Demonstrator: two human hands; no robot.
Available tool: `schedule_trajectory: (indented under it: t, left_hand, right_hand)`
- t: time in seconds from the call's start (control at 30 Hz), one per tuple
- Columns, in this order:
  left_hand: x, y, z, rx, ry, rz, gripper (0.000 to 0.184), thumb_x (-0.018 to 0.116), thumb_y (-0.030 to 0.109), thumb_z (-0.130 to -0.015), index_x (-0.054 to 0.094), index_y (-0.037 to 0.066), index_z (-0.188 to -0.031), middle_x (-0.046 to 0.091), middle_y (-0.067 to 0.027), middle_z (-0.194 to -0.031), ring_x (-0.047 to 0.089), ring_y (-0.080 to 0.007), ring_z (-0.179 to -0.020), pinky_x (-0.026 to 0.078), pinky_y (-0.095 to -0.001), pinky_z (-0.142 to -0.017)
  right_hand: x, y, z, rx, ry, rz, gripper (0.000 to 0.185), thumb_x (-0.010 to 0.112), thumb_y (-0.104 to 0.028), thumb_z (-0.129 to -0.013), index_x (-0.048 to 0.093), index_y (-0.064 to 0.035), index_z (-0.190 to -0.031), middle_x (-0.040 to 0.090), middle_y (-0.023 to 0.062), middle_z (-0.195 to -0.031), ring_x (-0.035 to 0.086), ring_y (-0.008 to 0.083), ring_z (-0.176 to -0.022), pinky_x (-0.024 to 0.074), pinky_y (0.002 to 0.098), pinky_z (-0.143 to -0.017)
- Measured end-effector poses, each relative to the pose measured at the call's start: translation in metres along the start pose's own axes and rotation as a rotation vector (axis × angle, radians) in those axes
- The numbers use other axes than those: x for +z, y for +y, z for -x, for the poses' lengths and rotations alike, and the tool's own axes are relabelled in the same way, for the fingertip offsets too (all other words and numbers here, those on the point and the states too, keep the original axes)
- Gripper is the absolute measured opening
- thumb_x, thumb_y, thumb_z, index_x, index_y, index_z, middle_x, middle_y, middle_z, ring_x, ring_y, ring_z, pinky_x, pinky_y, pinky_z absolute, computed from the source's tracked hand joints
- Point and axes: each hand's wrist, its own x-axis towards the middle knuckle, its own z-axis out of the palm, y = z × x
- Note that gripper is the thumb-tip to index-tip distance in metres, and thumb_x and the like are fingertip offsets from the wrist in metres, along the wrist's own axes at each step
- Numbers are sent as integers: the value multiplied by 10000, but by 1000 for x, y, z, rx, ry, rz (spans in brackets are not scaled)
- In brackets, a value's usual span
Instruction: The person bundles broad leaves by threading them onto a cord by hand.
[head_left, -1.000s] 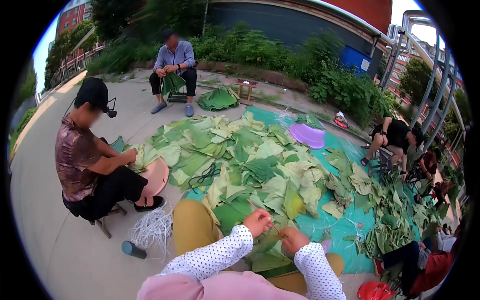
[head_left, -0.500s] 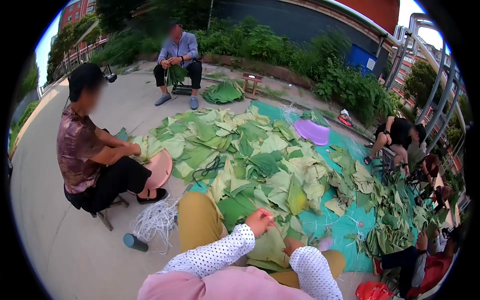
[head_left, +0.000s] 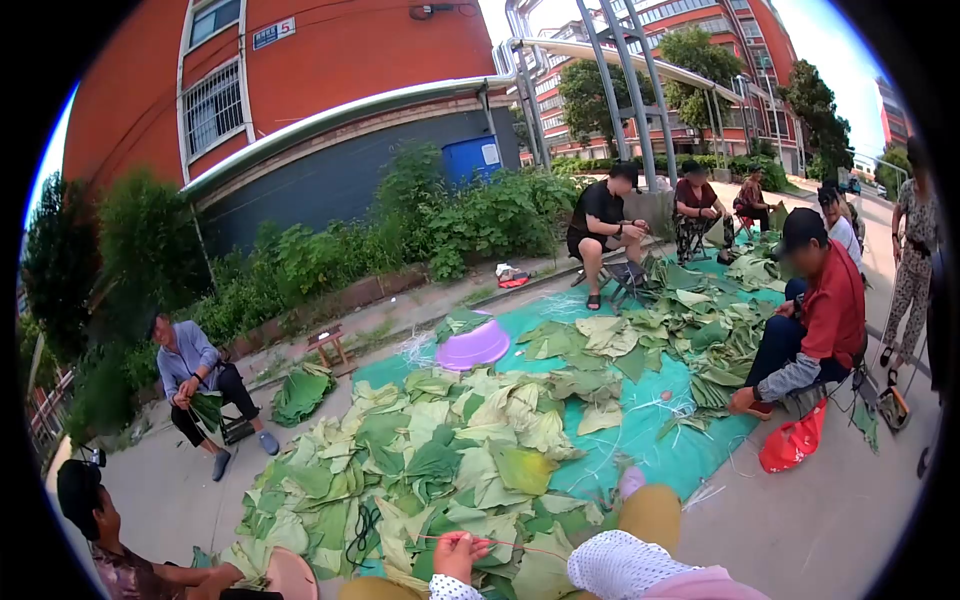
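Note:
My left hand (head_left: 457,555) is at the lower middle, its fingers pinched on a thin reddish string (head_left: 520,546). One end of the string sticks out to the left over the leaves; the other side runs right toward my right sleeve (head_left: 615,562), white with dark dots. My right hand itself is hidden at that sleeve, so its fingers do not show. Beneath and ahead of my hands spreads a wide heap of large, flat green leaves (head_left: 430,460), some pale or yellowish. My bent knee (head_left: 650,515) in mustard trousers is beside the right sleeve.
A teal sheet (head_left: 650,400) lies under the leaves. On it are a purple basin (head_left: 473,345) and white strips. A dark cord loop (head_left: 362,530) rests on the heap. Several people sit around; a person in red (head_left: 830,300) is at the right, near a red bag (head_left: 795,440).
The view has swung to the right and up, showing more people and buildings. My left hand still holds the string; my right hand, seen before, is now hidden.

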Motion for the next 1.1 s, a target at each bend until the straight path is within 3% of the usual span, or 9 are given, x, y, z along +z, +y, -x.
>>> schedule_trajectory:
  t: [0.4,0.9,1.03,1.07,1.1]
  left_hand:
    - [5,15,16,44,47,-40,114,536,83,-910,466,42,-991,611,-135,-851,660,-273,-758,568,-356,-626]
    - [-39,-7,3,54,163,-22,91,530,125,-918,478,88,-983,622,-105,-863,648,-232,-754,545,-325,-612]
    - [-53,-10,-2,67,157,-47,158,544,190,-924,490,82,-1026,615,-105,-922,639,-221,-832,531,-316,-681]
    - [-46,-2,2,35,227,2,182,517,101,-899,474,56,-1070,615,-180,-948,614,-338,-871,517,-459,-757]
    - [-51,-1,2,66,203,5,183,508,100,-912,452,68,-1083,609,-163,-956,613,-329,-875,523,-467,-765]
  right_hand:
    - [-16,-13,0,28,101,-88,297,548,-237,-871,603,-105,-1131,609,171,-1126,582,336,-1062,454,436,-924]
    - [-22,2,0,125,174,-168,284,513,-228,-885,605,-100,-1120,612,173,-1114,590,339,-1047,461,447,-914]
    - [-12,11,-7,181,169,-170,281,504,-226,-889,606,-98,-1117,613,174,-1111,592,340,-1043,463,450,-911]
    - [-8,16,-11,195,167,-174,281,502,-225,-889,606,-98,-1117,613,174,-1110,593,340,-1042,463,451,-910]
    - [-8,21,-13,207,175,-182,280,500,-225,-890,606,-97,-1116,614,174,-1109,593,340,-1041,464,451,-909]
